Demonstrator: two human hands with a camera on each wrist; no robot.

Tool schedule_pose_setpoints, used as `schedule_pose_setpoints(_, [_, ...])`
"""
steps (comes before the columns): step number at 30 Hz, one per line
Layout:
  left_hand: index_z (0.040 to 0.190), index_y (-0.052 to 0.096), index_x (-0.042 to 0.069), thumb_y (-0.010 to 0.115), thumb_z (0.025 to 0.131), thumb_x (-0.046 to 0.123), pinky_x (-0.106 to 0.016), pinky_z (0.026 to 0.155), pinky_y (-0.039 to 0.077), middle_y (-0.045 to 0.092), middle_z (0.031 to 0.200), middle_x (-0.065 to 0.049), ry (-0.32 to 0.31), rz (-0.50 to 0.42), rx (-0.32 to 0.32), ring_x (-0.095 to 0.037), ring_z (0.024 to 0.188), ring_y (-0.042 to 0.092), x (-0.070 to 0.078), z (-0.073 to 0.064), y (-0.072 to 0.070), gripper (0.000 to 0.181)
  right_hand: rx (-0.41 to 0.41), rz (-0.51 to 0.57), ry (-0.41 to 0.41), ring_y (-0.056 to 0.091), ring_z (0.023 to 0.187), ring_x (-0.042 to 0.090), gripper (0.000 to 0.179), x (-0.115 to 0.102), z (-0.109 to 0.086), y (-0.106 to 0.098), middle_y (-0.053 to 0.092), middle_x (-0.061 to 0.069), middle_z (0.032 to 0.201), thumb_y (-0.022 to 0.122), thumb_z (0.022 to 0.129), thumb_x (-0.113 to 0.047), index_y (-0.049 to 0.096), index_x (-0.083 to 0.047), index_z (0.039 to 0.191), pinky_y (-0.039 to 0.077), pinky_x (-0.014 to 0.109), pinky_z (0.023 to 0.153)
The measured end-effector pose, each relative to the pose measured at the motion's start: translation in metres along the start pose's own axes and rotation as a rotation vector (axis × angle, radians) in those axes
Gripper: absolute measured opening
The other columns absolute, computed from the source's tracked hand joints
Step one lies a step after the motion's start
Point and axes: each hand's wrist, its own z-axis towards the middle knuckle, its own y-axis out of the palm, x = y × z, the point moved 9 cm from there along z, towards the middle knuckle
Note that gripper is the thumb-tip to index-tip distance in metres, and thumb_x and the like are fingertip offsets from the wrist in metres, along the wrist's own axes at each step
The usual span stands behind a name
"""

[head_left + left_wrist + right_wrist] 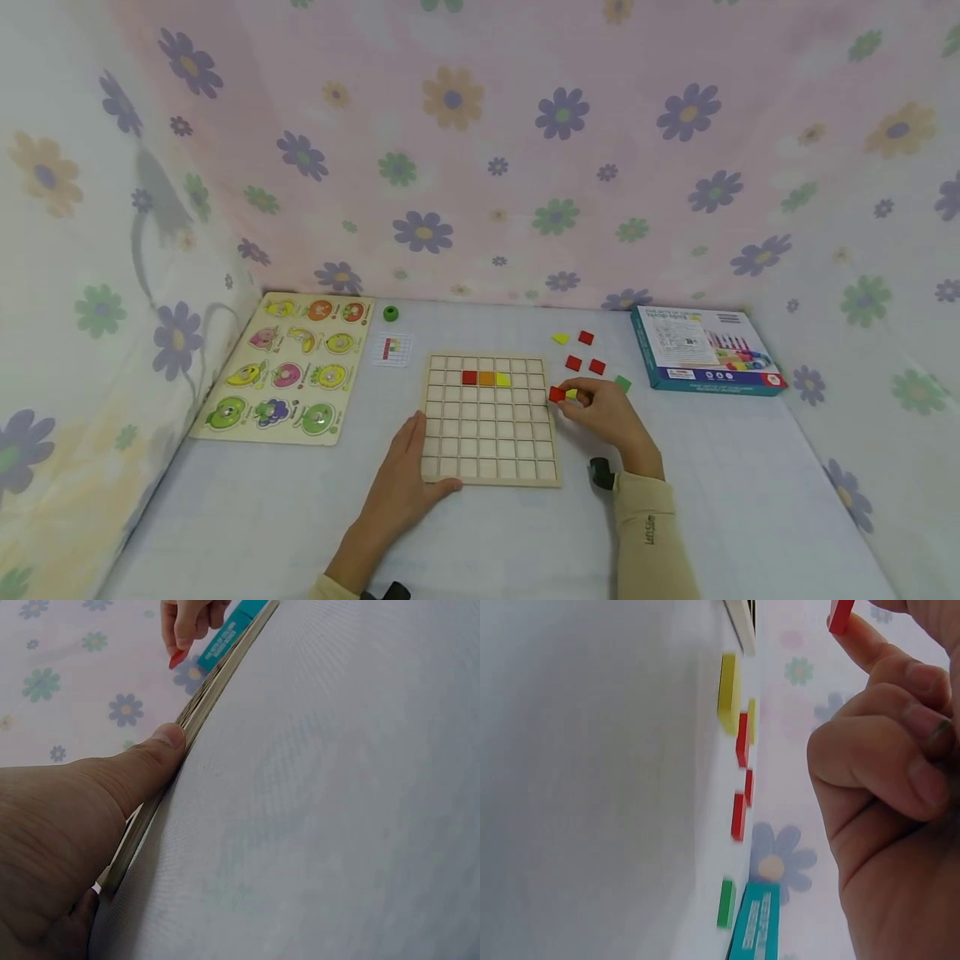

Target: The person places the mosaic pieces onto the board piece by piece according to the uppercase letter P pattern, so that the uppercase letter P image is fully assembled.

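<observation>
A wooden grid board (487, 429) lies on the white cloth, with a red tile (469, 378), an orange tile (487, 379) and a yellow tile (503, 380) side by side in one of its upper rows. My left hand (401, 479) rests at the board's near left corner, fingers along the left side and thumb (154, 761) against the near edge. Between thumb and fingertips, my right hand (611, 421) pinches a red square tile (556, 394), raised above the cloth by the board's right edge. A loose yellow tile (727, 694) lies below that hand.
Right of the board lie several loose red tiles (573, 363), another yellow tile (560, 338) and a green tile (622, 383). A teal box (705, 350) stands beyond them. Leftward are a pattern card (392, 350), a green bead (391, 313) and a fruit puzzle board (250, 382).
</observation>
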Motion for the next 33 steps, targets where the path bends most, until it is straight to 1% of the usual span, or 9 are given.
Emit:
schedule_pose_setpoints(5, [0.163, 0.018, 0.003, 0.087, 0.072, 0.055, -0.049, 0.122, 0.036, 0.026, 0.167, -0.018, 0.002, -0.013, -0.008, -0.034, 0.154, 0.029, 0.001, 0.0, -0.003, 0.125, -0.02, 0.032, -0.015, 0.049, 0.075, 0.019, 0.025, -0.013, 0.005, 0.011, 0.048, 0.003, 0.072, 0.077, 0.087, -0.022, 0.076, -0.013, 0.111, 0.037, 0.026, 0.058])
schedule_pose_setpoints(10, [0.163, 0.019, 0.004, 0.087, 0.072, 0.055, -0.049, 0.122, 0.037, 0.027, 0.167, -0.018, -0.004, -0.009, -0.003, -0.034, 0.154, 0.03, 0.001, 0.001, -0.004, 0.125, -0.039, 0.036, -0.043, 0.048, 0.074, 0.018, 0.024, -0.028, 0.009, 0.024, 0.048, 0.002, 0.072, 0.078, 0.087, -0.021, 0.077, -0.013, 0.11, 0.035, 0.025, 0.055])
schedule_pose_setpoints(14, [0.163, 0.019, 0.004, 0.087, 0.072, 0.055, -0.049, 0.122, 0.037, 0.026, 0.167, -0.018, -0.008, -0.003, -0.006, -0.034, 0.154, 0.029, 0.001, 0.001, -0.003, 0.125, -0.066, 0.043, -0.137, 0.042, 0.064, 0.015, 0.019, -0.048, 0.013, 0.038, 0.044, -0.002, 0.067, 0.077, 0.087, -0.019, 0.076, -0.015, 0.105, 0.03, 0.024, 0.052])
schedule_pose_setpoints(18, [0.163, 0.019, 0.005, 0.087, 0.072, 0.056, -0.049, 0.121, 0.038, 0.026, 0.167, -0.017, -0.012, -0.006, -0.009, -0.035, 0.154, 0.03, -0.001, 0.001, -0.001, 0.125, -0.104, 0.057, -0.225, 0.034, 0.057, 0.01, 0.019, -0.07, 0.015, 0.053, 0.038, -0.005, 0.062, 0.073, 0.087, -0.014, 0.076, -0.013, 0.106, 0.031, 0.023, 0.054])
schedule_pose_setpoints(21, [0.164, 0.019, 0.007, 0.087, 0.071, 0.058, -0.049, 0.12, 0.039, 0.027, 0.167, -0.016, -0.013, -0.005, -0.011, -0.034, 0.153, 0.031, -0.002, 0.0, 0.001, 0.125, -0.125, 0.039, -0.259, 0.032, 0.055, 0.007, 0.023, -0.085, 0.016, 0.063, 0.037, -0.007, 0.061, 0.072, 0.088, -0.013, 0.076, -0.011, 0.11, 0.033, 0.022, 0.056])
schedule_pose_setpoints(24, [0.163, 0.019, 0.006, 0.086, 0.071, 0.059, -0.049, 0.12, 0.039, 0.027, 0.167, -0.016, -0.007, -0.008, -0.01, -0.034, 0.153, 0.031, -0.002, 0.0, 0.002, 0.125, -0.133, -0.006, -0.29, 0.034, 0.056, 0.007, 0.026, -0.1, 0.019, 0.07, 0.039, -0.007, 0.061, 0.072, 0.088, -0.013, 0.076, -0.01, 0.113, 0.034, 0.021, 0.056])
schedule_pose_setpoints(28, [0.164, 0.018, 0.006, 0.086, 0.072, 0.059, -0.049, 0.121, 0.037, 0.026, 0.168, -0.016, -0.015, -0.019, -0.016, -0.034, 0.154, 0.029, -0.002, 0.0, 0.001, 0.125, -0.149, -0.069, -0.324, 0.04, 0.06, 0.008, 0.027, -0.115, 0.028, 0.081, 0.048, -0.005, 0.066, 0.072, 0.087, -0.013, 0.076, -0.008, 0.113, 0.036, 0.022, 0.057])
schedule_pose_setpoints(31, [0.164, 0.018, 0.007, 0.085, 0.072, 0.058, -0.049, 0.121, 0.037, 0.026, 0.168, -0.016, -0.02, -0.019, -0.019, -0.034, 0.154, 0.029, -0.002, 0.0, 0.001, 0.125, -0.174, -0.125, -0.341, 0.044, 0.063, 0.009, 0.026, -0.121, 0.035, 0.09, 0.057, -0.004, 0.073, 0.072, 0.087, -0.012, 0.076, -0.006, 0.112, 0.04, 0.022, 0.059])
schedule_pose_setpoints(33, [0.164, 0.018, 0.006, 0.085, 0.072, 0.058, -0.049, 0.121, 0.038, 0.027, 0.167, -0.017, -0.015, -0.013, -0.017, -0.034, 0.154, 0.029, -0.001, 0.0, 0.0, 0.125, -0.195, -0.147, -0.335, 0.045, 0.063, 0.009, 0.027, -0.121, 0.039, 0.096, 0.059, -0.004, 0.074, 0.072, 0.087, -0.012, 0.075, -0.005, 0.112, 0.041, 0.023, 0.06])
